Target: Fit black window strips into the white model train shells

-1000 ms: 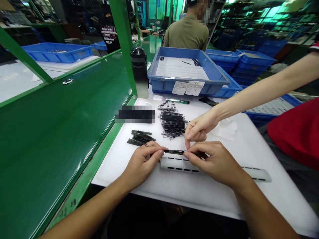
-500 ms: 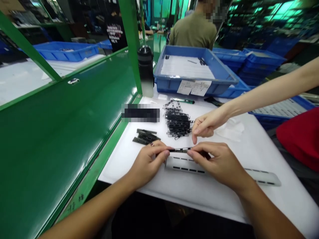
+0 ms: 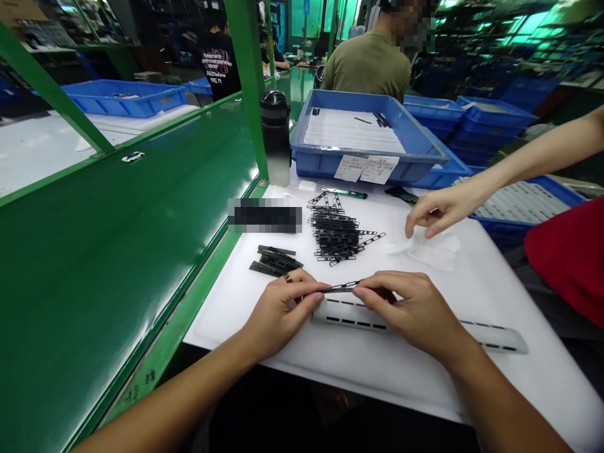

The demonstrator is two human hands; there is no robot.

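Just below frame centre, our left hand and right hand pinch a dark strip, forearms slanting inward

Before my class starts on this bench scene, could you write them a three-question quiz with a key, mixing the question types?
1. What do the left hand and right hand hold between them?
2. True or false: the pile of black frames lies between the hands and the labelled blue tray.
3. Fill the gap: just left of that tray stands a black-topped ____.

Key:
1. Thin dark strip material; one piece or two is hard to tell.
2. True.
3. Bottle.
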